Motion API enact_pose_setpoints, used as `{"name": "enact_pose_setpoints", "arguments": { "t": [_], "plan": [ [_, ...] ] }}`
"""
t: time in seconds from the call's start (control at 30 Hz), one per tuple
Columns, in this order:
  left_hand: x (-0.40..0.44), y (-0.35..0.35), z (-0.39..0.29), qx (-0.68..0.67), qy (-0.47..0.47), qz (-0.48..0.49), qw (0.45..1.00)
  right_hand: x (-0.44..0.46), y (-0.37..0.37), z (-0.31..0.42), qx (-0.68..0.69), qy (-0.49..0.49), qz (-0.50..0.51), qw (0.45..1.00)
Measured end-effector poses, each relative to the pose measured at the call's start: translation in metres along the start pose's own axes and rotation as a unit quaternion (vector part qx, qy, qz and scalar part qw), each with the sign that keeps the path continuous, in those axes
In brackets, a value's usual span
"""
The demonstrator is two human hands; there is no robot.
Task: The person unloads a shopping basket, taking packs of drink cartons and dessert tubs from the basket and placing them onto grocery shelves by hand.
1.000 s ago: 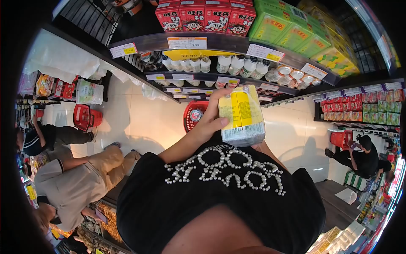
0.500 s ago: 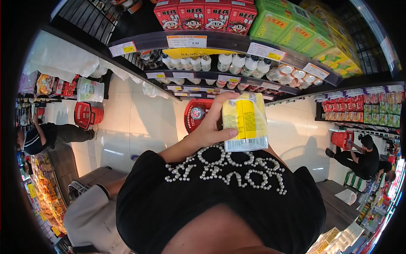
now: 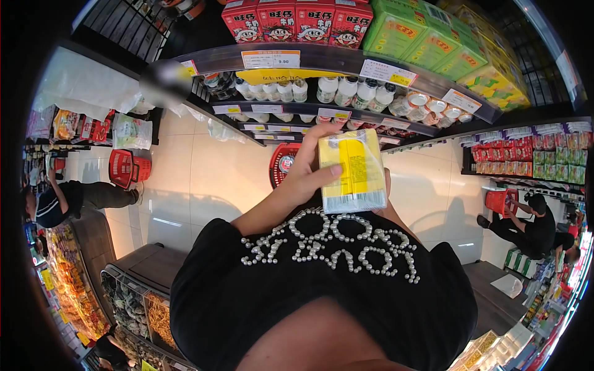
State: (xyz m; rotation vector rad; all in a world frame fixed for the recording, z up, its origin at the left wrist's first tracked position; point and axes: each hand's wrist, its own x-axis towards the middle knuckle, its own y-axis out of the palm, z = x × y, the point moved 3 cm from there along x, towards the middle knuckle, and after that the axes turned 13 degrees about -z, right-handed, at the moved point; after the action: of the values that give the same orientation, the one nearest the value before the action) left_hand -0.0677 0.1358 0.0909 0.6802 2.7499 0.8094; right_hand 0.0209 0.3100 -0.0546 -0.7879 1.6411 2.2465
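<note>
In the head view, my left hand [image 3: 315, 170] is closed around the left side of a plastic-wrapped yellow carton pack [image 3: 362, 164], held up in front of my chest. My thumb presses on its printed face, and the fingers go round the back. A barcode strip runs along the lower edge of the pack. Of my right hand [image 3: 388, 178], only a sliver shows at the pack's right edge; its fingers are hidden behind the pack. Below and behind my left hand, a red shopping basket [image 3: 276, 156] with a round-topped container in it is partly covered.
A shelf ahead bears red milk cartons [image 3: 315, 26], green boxes [image 3: 405, 34] and bottles [image 3: 365, 96], with price tags along its edge. Another red basket [image 3: 127, 168] is at the left, near a person [image 3: 68, 201]. A person [image 3: 532, 226] crouches at the right.
The pack has shifted slightly left and up and tilted, with my left thumb higher on its face. A person in light clothing has left the lower left, uncovering food bins. A blurred patch appears upper left.
</note>
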Motion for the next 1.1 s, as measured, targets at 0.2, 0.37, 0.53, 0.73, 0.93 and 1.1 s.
{"name": "enact_pose_setpoints", "arguments": {
  "t": [0.2, 0.37, 0.53, 0.73, 0.93, 1.1],
  "plan": [
    [0.021, -0.048, 0.027, -0.102, -0.095, -0.146, 0.979, -0.012, 0.006, 0.022, 0.000, 0.045, 0.004, 0.999],
    [0.011, -0.085, 0.077, -0.199, -0.214, -0.172, 0.941, -0.013, 0.035, 0.044, -0.147, -0.058, -0.096, 0.983],
    [-0.001, -0.096, 0.092, -0.151, -0.220, -0.155, 0.951, -0.009, 0.051, 0.041, -0.304, -0.213, -0.103, 0.923],
    [-0.001, -0.099, 0.096, -0.107, -0.187, -0.154, 0.964, -0.014, 0.052, 0.036, -0.275, -0.257, -0.127, 0.918],
    [0.023, -0.032, 0.001, 0.087, 0.086, -0.009, 0.992, -0.075, 0.128, 0.098, -0.378, -0.478, 0.110, 0.786],
    [0.066, 0.029, -0.090, 0.155, 0.415, 0.058, 0.894, -0.114, 0.201, 0.163, -0.398, -0.678, 0.217, 0.578]
  ]
}}
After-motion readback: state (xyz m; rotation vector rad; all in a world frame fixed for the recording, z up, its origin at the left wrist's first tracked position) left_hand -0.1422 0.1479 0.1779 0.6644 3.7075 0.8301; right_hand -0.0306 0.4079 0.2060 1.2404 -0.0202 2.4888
